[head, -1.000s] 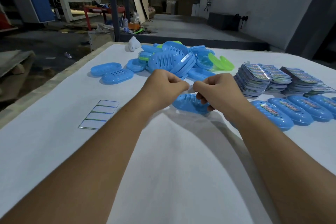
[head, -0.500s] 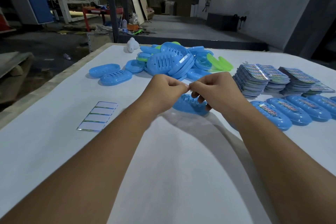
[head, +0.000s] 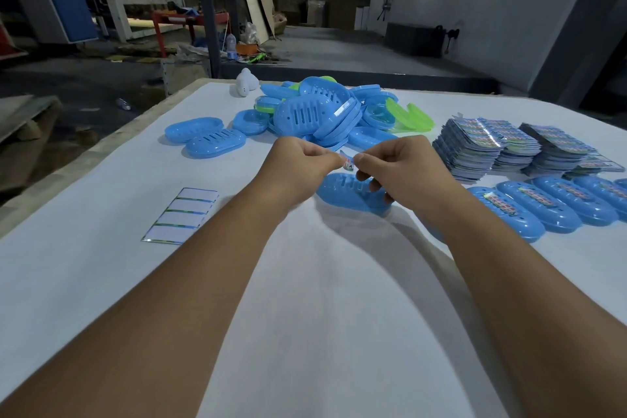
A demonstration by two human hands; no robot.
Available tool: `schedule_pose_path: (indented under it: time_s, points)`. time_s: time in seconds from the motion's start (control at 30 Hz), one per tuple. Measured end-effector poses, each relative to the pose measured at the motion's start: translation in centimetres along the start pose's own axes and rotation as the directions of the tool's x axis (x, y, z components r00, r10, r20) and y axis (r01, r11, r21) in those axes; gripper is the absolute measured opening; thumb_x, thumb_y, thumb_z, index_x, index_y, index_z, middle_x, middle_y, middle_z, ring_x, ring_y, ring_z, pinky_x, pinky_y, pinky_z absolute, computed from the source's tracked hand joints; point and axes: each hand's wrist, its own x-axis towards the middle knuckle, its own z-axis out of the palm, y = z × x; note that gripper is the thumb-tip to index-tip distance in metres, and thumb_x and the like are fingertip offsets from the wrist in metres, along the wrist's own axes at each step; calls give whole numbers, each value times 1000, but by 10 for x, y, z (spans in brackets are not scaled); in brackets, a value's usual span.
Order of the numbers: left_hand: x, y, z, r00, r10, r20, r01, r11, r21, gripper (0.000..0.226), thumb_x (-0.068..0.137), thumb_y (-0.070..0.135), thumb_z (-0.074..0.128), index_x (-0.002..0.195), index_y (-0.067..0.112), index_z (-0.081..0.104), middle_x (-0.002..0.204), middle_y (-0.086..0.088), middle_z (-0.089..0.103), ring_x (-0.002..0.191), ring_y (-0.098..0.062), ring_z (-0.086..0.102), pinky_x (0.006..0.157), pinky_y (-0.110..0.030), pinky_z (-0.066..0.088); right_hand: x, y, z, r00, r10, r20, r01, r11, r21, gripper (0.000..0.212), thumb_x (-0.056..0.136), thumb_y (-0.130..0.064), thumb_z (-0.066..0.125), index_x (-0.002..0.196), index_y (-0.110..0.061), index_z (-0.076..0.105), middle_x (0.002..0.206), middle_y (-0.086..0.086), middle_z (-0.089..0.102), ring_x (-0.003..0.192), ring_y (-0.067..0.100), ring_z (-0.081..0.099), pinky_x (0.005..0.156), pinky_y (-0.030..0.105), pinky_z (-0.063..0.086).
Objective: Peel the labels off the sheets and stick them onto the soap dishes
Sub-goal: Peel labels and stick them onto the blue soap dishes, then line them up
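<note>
A small colourful label [head: 348, 162] is pinched between my left hand [head: 298, 170] and my right hand [head: 403, 168], which meet fingertip to fingertip above the table. Directly under them lies a blue slotted soap dish [head: 346, 192], partly hidden by my right fingers. Stacks of printed label sheets [head: 481, 146] stand at the right. A row of blue dishes with labels on them [head: 529, 210] lies in front of those stacks. A pile of blue and green soap dishes [head: 315, 115] sits at the back centre.
A peeled backing sheet [head: 181, 215] lies flat at the left on the white table [head: 305, 316]. Two loose blue dishes [head: 207, 139] sit left of the pile, and a small white object [head: 245, 82] stands at the far edge. Beyond is workshop floor.
My hands have drawn slightly apart and lifted a little, so the label now shows between the fingertips. The dish underneath has stayed put.
</note>
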Motion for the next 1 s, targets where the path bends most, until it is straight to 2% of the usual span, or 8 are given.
schedule_pose_path:
  time_s: [0.17, 0.23, 0.33, 0.53, 0.67, 0.8, 0.9, 1.0]
  points:
    - [3, 0, 1, 1000, -15, -15, 15, 999, 32, 15, 83, 35, 74, 80, 22, 78, 47, 18, 57, 52, -1, 53, 45, -15, 38, 4, 4, -6, 996, 63, -58, -67, 996, -62, 26, 86, -27, 75, 68, -9, 77, 80, 22, 73, 57, 20, 54, 47, 27, 48]
    - [3, 0, 0, 1000, -9, -3, 9, 999, 31, 16, 85, 32, 73, 76, 20, 75, 41, 18, 51, 39, 3, 47, 35, -11, 31, 5, 4, -7, 996, 78, -52, -82, 994, -72, 27, 86, -29, 76, 67, -9, 77, 80, 22, 73, 56, 19, 53, 45, 25, 46]
    - [4, -1, 0, 1000, -12, 9, 12, 1000, 14, 21, 86, 30, 72, 68, 21, 70, 37, 17, 45, 31, 0, 41, 31, -10, 26, 5, 4, -7, 993, 112, -40, -115, 989, -98, 30, 86, -34, 78, 68, -11, 77, 81, 20, 74, 55, 18, 52, 47, 26, 47]
    - [6, -3, 2, 998, -60, 5, 60, 998, 10, 16, 83, 34, 73, 71, 23, 73, 43, 20, 54, 33, 0, 44, 32, -13, 28, 5, 2, -10, 990, 138, -24, -139, 987, -75, 25, 84, -28, 73, 68, -8, 76, 76, 20, 73, 54, 16, 51, 42, 22, 44]
    - [8, -8, 6, 997, -70, -15, 71, 997, 42, 20, 83, 31, 72, 73, 14, 75, 42, 13, 45, 31, -5, 33, 34, -13, 27, 5, 2, -14, 986, 165, -30, -167, 981, -96, 29, 78, -33, 73, 68, -7, 76, 81, 22, 73, 60, 22, 49, 52, 32, 39]
    - [8, -12, 13, 1000, -6, -8, 7, 992, 125, 24, 80, 34, 75, 77, 10, 76, 62, -5, 65, 55, -12, 48, 53, -23, 41, 4, 3, -17, 986, 160, -48, -167, 959, -227, 43, 74, -46, 82, 57, -8, 72, 49, 3, 57, 46, 15, 40, 49, 28, 37]
    - [9, -14, 17, 999, 32, -7, -29, 970, 241, 19, 80, 33, 73, 71, 17, 76, 74, -7, 73, 64, -16, 57, 65, -30, 50, 4, 5, -16, 986, 156, -66, -169, 916, -362, 46, 76, -47, 82, 61, -4, 73, 48, 2, 51, 46, 17, 37, 52, 29, 38]
    - [12, -16, 18, 998, 64, 2, -61, 940, 337, 23, 81, 33, 69, 75, 12, 76, 74, -12, 71, 62, -18, 52, 67, -35, 52, 4, 7, -14, 986, 151, -65, -165, 901, -401, 51, 77, -45, 81, 74, 5, 70, 52, 4, 45, 48, 17, 32, 54, 29, 32]
